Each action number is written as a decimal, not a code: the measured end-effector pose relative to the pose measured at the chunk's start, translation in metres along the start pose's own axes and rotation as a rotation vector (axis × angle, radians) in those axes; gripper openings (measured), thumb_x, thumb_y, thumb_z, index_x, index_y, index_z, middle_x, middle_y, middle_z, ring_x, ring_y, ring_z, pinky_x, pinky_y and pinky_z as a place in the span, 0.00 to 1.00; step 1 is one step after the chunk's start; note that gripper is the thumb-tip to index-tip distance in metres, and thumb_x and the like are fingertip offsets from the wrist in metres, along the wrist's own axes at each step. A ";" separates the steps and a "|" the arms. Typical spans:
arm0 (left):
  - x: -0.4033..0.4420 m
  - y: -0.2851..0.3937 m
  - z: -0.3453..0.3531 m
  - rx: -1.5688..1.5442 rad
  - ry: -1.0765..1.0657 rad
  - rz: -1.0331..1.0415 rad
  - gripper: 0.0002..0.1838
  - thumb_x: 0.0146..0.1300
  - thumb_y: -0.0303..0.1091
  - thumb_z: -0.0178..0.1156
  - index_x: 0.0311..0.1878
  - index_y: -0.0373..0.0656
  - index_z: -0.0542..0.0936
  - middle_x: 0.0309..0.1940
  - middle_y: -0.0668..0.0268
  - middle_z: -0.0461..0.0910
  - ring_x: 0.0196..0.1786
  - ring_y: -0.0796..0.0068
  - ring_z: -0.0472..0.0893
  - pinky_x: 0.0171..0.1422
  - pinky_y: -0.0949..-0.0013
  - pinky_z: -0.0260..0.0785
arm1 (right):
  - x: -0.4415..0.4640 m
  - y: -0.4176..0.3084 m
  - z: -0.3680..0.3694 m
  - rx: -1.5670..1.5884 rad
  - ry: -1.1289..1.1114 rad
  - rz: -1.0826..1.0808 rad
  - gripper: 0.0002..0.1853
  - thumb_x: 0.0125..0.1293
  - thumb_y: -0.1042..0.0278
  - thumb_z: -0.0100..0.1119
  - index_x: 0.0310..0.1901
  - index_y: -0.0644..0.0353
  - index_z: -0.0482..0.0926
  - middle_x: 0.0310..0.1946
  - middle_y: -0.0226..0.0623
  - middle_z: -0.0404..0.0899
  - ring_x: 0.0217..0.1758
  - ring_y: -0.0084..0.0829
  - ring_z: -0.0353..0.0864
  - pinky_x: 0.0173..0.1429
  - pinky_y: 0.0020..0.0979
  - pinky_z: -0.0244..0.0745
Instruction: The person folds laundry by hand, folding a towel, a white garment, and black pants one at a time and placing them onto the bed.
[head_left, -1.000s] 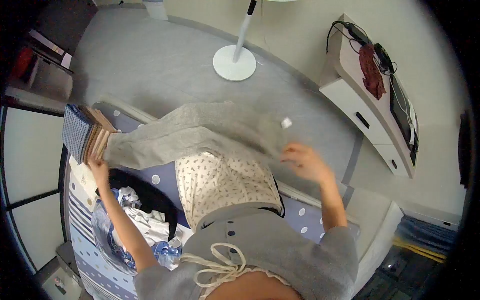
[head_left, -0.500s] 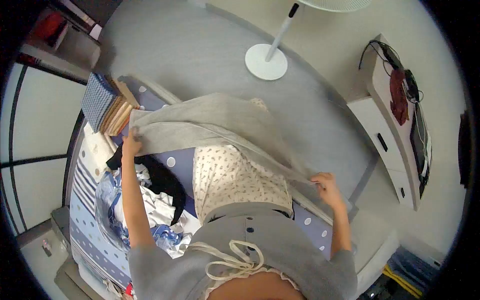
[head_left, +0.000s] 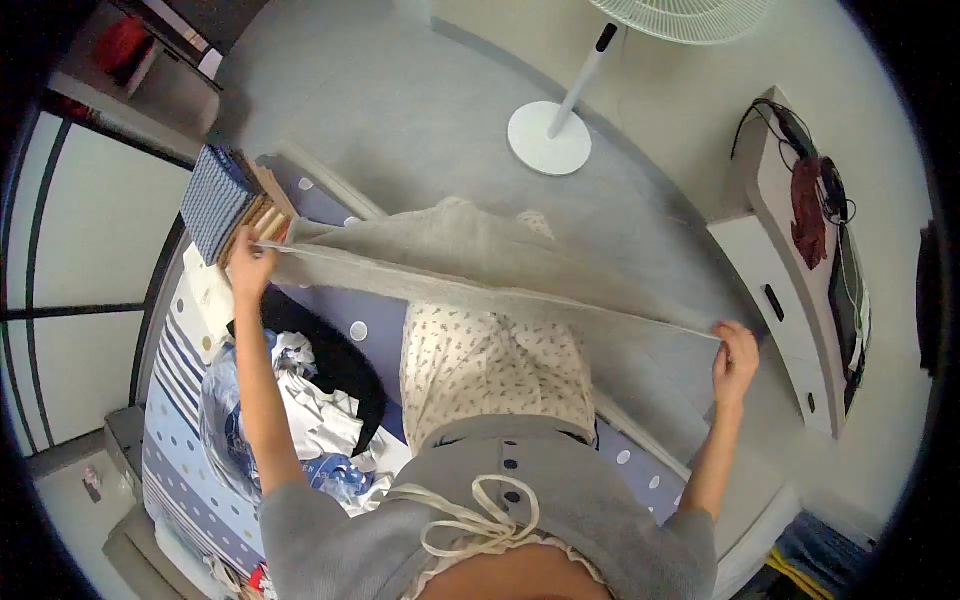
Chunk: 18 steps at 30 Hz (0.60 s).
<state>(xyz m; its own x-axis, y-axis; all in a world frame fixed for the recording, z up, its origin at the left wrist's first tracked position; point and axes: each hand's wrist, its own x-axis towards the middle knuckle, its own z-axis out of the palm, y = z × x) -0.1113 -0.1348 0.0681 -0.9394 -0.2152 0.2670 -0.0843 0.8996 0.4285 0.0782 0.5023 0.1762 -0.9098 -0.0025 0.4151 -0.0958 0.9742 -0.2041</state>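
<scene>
A thin light grey garment (head_left: 470, 268) is stretched across in front of me, above my lap; its exact kind cannot be made out. My left hand (head_left: 250, 265) pinches one end, close beside a stack of folded cloths with a blue checked one (head_left: 216, 203) on the outside. At the other end, my right hand (head_left: 735, 362) pinches the garment's edge, held out over the floor. The near edge runs taut between both hands, while the far part hangs loosely down. Beneath it show my patterned off-white bottoms (head_left: 480, 370).
To my left on the bed (head_left: 185, 470) lie a black cloth (head_left: 345, 365) and a plastic bag (head_left: 222, 415) with crumpled white and blue clothes. A white fan (head_left: 550, 138) stands ahead on the floor. At right is a white drawer cabinet (head_left: 755, 265) carrying cables and a dark red cloth.
My right hand has moved outward to the right and my left hand slightly up and left. The garment's near edge, slack and curved before, is now pulled straight.
</scene>
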 end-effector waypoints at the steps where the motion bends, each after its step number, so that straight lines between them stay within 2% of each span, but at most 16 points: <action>1: 0.001 0.023 -0.026 -0.189 -0.077 -0.160 0.11 0.48 0.27 0.52 0.37 0.40 0.67 0.29 0.58 0.73 0.33 0.67 0.75 0.36 0.67 0.67 | 0.005 -0.001 -0.007 -0.026 0.077 -0.008 0.13 0.42 0.86 0.49 0.31 0.62 0.76 0.35 0.40 0.77 0.38 0.39 0.75 0.42 0.32 0.68; 2: 0.004 0.025 -0.041 -0.367 -0.079 -0.280 0.08 0.51 0.26 0.50 0.36 0.42 0.67 0.29 0.62 0.72 0.30 0.73 0.73 0.31 0.69 0.66 | 0.009 0.000 -0.014 -0.054 0.153 -0.027 0.13 0.41 0.87 0.49 0.31 0.64 0.76 0.36 0.42 0.77 0.38 0.39 0.75 0.45 0.34 0.68; 3: 0.006 0.009 -0.048 -0.504 -0.009 -0.241 0.06 0.54 0.28 0.49 0.36 0.43 0.67 0.29 0.63 0.72 0.29 0.76 0.72 0.26 0.71 0.65 | 0.012 -0.002 -0.023 -0.074 0.242 -0.027 0.12 0.43 0.87 0.49 0.32 0.65 0.76 0.36 0.43 0.77 0.38 0.39 0.76 0.45 0.34 0.69; 4: 0.008 0.011 -0.061 -0.480 0.130 -0.015 0.05 0.56 0.31 0.48 0.36 0.44 0.68 0.28 0.65 0.72 0.30 0.78 0.73 0.25 0.76 0.64 | 0.016 -0.003 -0.032 -0.093 0.333 -0.028 0.12 0.45 0.87 0.48 0.32 0.66 0.75 0.36 0.43 0.77 0.39 0.38 0.76 0.45 0.34 0.70; 5: 0.009 0.008 -0.066 -0.774 0.229 -0.109 0.06 0.58 0.33 0.48 0.36 0.43 0.68 0.27 0.68 0.71 0.31 0.77 0.73 0.30 0.77 0.65 | 0.018 -0.004 -0.037 -0.110 0.424 -0.030 0.12 0.47 0.88 0.48 0.33 0.66 0.75 0.37 0.44 0.77 0.39 0.37 0.76 0.45 0.34 0.71; 7: 0.015 0.027 -0.084 -1.114 0.360 -0.251 0.06 0.59 0.33 0.50 0.37 0.43 0.68 0.25 0.70 0.68 0.30 0.78 0.72 0.34 0.77 0.66 | 0.013 0.002 -0.041 0.061 0.697 0.186 0.10 0.52 0.86 0.47 0.37 0.67 0.74 0.36 0.45 0.77 0.39 0.37 0.75 0.45 0.34 0.72; 8: 0.019 0.018 -0.084 -1.093 0.355 -0.250 0.07 0.58 0.32 0.52 0.38 0.43 0.68 0.28 0.68 0.68 0.31 0.78 0.72 0.34 0.77 0.66 | 0.010 0.005 -0.045 0.151 0.830 0.293 0.10 0.55 0.84 0.46 0.39 0.67 0.73 0.36 0.45 0.77 0.39 0.36 0.75 0.44 0.34 0.73; 11: 0.040 0.002 -0.080 -0.943 0.351 -0.231 0.10 0.57 0.30 0.55 0.41 0.42 0.68 0.34 0.65 0.70 0.34 0.78 0.72 0.37 0.77 0.66 | 0.012 0.008 -0.060 0.501 0.981 0.304 0.09 0.60 0.79 0.46 0.43 0.66 0.69 0.36 0.47 0.76 0.40 0.38 0.75 0.42 0.33 0.75; 12: 0.046 0.019 -0.076 -0.834 0.357 -0.214 0.11 0.56 0.29 0.55 0.42 0.42 0.68 0.35 0.64 0.70 0.34 0.78 0.71 0.39 0.77 0.65 | 0.022 0.000 -0.063 0.569 1.054 0.253 0.09 0.59 0.75 0.50 0.41 0.65 0.68 0.33 0.47 0.74 0.35 0.37 0.75 0.37 0.32 0.74; 13: 0.051 0.043 -0.073 -0.727 0.365 -0.199 0.13 0.56 0.29 0.56 0.43 0.41 0.68 0.36 0.63 0.71 0.35 0.78 0.71 0.42 0.77 0.64 | 0.030 -0.004 -0.062 0.682 1.007 0.132 0.09 0.59 0.74 0.51 0.40 0.64 0.68 0.32 0.47 0.74 0.33 0.37 0.74 0.35 0.31 0.73; 14: 0.052 0.089 -0.075 -0.827 0.368 -0.105 0.16 0.55 0.28 0.55 0.47 0.41 0.67 0.37 0.62 0.71 0.39 0.76 0.71 0.46 0.75 0.63 | 0.038 -0.008 -0.061 0.790 0.953 0.009 0.09 0.58 0.73 0.52 0.39 0.64 0.68 0.31 0.47 0.73 0.31 0.36 0.73 0.33 0.30 0.72; 15: 0.058 0.120 -0.079 -0.602 0.341 -0.148 0.17 0.54 0.26 0.54 0.49 0.42 0.67 0.40 0.63 0.71 0.40 0.74 0.72 0.48 0.71 0.63 | 0.046 -0.014 -0.059 0.894 0.893 -0.114 0.09 0.58 0.72 0.53 0.39 0.63 0.68 0.30 0.46 0.73 0.29 0.35 0.72 0.31 0.28 0.71; 16: 0.074 0.134 -0.068 -0.654 0.365 0.070 0.17 0.54 0.25 0.53 0.49 0.43 0.67 0.43 0.64 0.70 0.42 0.73 0.71 0.47 0.70 0.63 | 0.057 -0.028 -0.055 1.052 0.812 -0.081 0.09 0.57 0.66 0.55 0.35 0.61 0.69 0.26 0.42 0.72 0.25 0.32 0.70 0.28 0.26 0.68; 18: 0.070 0.223 -0.080 -0.702 0.238 0.203 0.19 0.49 0.22 0.51 0.47 0.41 0.68 0.43 0.65 0.68 0.43 0.75 0.68 0.46 0.76 0.61 | 0.075 -0.043 -0.034 0.995 0.581 -0.226 0.08 0.56 0.66 0.56 0.32 0.60 0.71 0.25 0.40 0.73 0.25 0.33 0.71 0.28 0.28 0.68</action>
<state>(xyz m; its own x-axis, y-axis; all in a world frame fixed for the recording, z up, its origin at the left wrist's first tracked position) -0.1693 0.0198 0.2516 -0.8104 -0.2190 0.5434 0.3875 0.4953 0.7775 0.0278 0.4676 0.2466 -0.5354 0.2011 0.8203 -0.7390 0.3587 -0.5703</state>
